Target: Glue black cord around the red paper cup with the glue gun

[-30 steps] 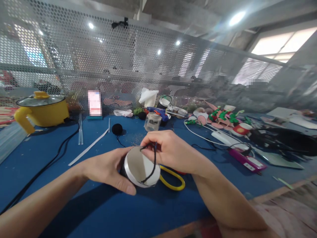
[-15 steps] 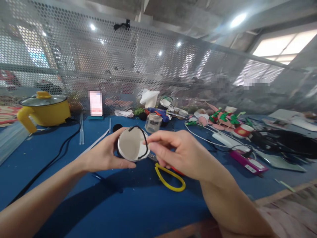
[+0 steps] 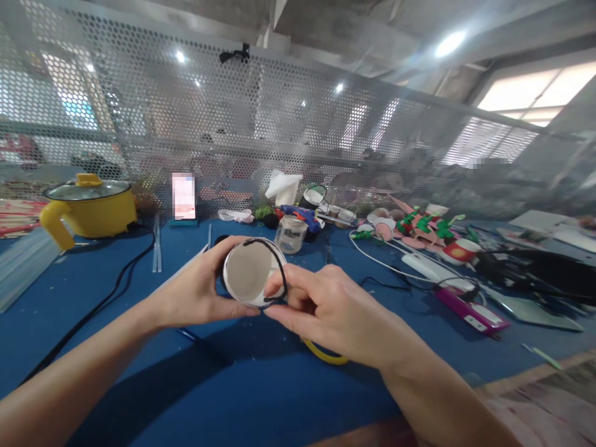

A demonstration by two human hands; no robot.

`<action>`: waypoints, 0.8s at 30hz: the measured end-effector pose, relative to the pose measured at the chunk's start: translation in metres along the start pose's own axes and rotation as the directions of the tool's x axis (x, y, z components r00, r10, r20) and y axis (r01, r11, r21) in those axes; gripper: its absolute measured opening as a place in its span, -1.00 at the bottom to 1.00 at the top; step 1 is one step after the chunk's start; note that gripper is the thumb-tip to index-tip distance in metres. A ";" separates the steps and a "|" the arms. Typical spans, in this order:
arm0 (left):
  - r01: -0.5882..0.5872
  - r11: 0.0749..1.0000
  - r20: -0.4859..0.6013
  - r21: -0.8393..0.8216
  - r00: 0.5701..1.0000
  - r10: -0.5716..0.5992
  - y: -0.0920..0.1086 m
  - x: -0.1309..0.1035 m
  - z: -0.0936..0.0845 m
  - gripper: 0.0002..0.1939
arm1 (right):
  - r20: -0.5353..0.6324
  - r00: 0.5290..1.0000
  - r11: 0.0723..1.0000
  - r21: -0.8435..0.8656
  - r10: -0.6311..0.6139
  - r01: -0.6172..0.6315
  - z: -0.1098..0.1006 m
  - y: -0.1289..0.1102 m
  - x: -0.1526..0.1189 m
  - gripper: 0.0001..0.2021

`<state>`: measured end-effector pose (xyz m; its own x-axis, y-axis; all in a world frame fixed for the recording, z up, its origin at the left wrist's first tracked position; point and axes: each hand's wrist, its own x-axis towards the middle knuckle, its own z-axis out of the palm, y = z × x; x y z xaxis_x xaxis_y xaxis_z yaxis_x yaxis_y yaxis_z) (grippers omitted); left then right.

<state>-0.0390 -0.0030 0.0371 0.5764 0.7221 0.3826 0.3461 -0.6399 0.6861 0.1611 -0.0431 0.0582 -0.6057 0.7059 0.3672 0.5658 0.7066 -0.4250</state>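
Note:
A white paper cup (image 3: pixel 249 273) is tipped with its open mouth toward me, and a black cord handle (image 3: pixel 284 273) arches across its rim. My left hand (image 3: pixel 207 285) is wrapped round the cup's left side, thumb along the underside. My right hand (image 3: pixel 321 304) pinches the right rim at the lower end of the cord, index finger inside the mouth and thumb outside below. Under my right hand a yellow loop handle (image 3: pixel 326 355) shows in part; the rest of that tool is hidden. Just behind the cup stands a clear jar (image 3: pixel 291 234).
On the blue table (image 3: pixel 186 397), a yellow pot (image 3: pixel 93 208) and a lit phone (image 3: pixel 184 197) stand back left. A blue glue gun (image 3: pixel 300 216) lies behind the jar. Rightward are green and pink craft pieces (image 3: pixel 428 226), a white cable and a purple power strip (image 3: pixel 472 313).
My right hand has shifted down along the rim, its index finger now reaching into the cup. The cup's mouth has turned more toward me. The yellow handle is more covered.

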 end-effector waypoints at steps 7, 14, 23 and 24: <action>-0.035 0.999 -0.009 0.030 0.999 0.035 0.002 0.001 0.000 -0.29 | 0.001 1.000 1.000 -0.012 -0.010 0.010 0.000 -0.001 0.000 -0.96; -0.047 0.999 -0.010 -0.019 0.999 0.047 0.001 0.001 0.002 -0.32 | 0.009 1.000 1.000 -0.006 -0.026 0.026 0.002 0.001 0.000 -0.93; 0.103 0.933 0.174 -0.346 0.984 -0.044 -0.006 0.002 0.005 -0.34 | -0.148 0.982 0.977 0.194 0.118 -0.088 -0.016 0.014 0.000 -0.83; 0.120 0.914 0.221 -0.388 0.975 -0.034 -0.005 0.002 0.005 -0.34 | -0.190 0.973 0.974 0.205 0.134 -0.095 -0.016 0.016 0.002 -0.82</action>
<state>-0.0360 0.0002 0.0310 0.7132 0.6678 0.2128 0.0986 -0.3961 0.9129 0.1780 -0.0294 0.0652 -0.4069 0.7909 0.4571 0.4942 0.6114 -0.6180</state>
